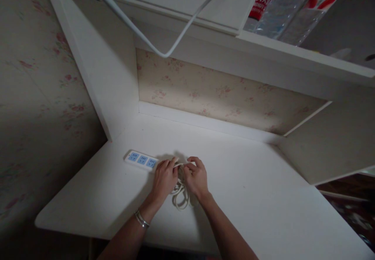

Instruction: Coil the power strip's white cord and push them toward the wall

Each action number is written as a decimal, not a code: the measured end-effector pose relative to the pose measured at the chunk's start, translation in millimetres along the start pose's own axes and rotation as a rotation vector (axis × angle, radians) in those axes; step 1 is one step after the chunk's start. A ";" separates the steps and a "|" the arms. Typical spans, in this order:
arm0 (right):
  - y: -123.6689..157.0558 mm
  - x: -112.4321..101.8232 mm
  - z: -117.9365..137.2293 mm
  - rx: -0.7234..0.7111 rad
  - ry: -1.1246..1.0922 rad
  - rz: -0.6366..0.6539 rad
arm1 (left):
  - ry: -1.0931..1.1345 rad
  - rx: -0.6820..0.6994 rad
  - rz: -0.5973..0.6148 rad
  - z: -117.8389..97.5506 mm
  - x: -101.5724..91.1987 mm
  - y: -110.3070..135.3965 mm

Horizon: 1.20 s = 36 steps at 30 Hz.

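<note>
A white power strip with blue socket faces lies on the white desk, its right end partly covered by my left hand. My left fingers are closed on a stretch of the pale power cord. Just to the right, my right hand pinches the same cord, and a short length spans the gap between both hands. Loose loops of the cord hang or rest beneath and between my hands. The cord's plug cannot be made out.
Overhead, a bent white tube crosses in front of the shelf. Plastic bottles stand on the upper right shelf. White side panels flank the desk, with flowered wallpaper behind and at left.
</note>
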State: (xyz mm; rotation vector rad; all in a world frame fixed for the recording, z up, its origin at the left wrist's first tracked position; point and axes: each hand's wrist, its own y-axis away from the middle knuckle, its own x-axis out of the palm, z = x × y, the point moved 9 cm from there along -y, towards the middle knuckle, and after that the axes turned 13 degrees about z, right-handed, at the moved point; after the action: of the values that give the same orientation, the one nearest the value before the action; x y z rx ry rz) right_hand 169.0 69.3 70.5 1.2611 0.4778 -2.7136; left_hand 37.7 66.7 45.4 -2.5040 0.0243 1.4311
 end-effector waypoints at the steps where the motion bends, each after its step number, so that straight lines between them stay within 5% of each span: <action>1: 3.3 -1.4 -2.8 0.035 0.037 0.016 | 0.000 -0.005 -0.007 -0.1 -1.4 -0.2; 8: 18.6 -4.5 -35.2 0.322 -0.080 0.108 | -0.004 -0.009 -0.003 -0.5 -3.8 -1.4; 23: 3.4 26.5 -12.3 0.088 -0.234 0.249 | 0.308 0.089 0.025 6.4 9.5 -7.7; 31: 4.0 12.2 -28.4 0.237 -0.295 0.087 | 0.416 0.159 0.229 -2.6 8.3 -9.5; 36: 0.1 22.3 -33.5 0.208 -0.445 0.171 | 0.438 0.132 0.267 0.3 0.7 -11.7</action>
State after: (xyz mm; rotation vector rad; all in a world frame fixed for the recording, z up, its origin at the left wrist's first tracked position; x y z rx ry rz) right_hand 178.9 80.9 33.3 0.6539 0.0376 -2.8236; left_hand 39.5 78.2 47.2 -2.7222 0.5328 0.8951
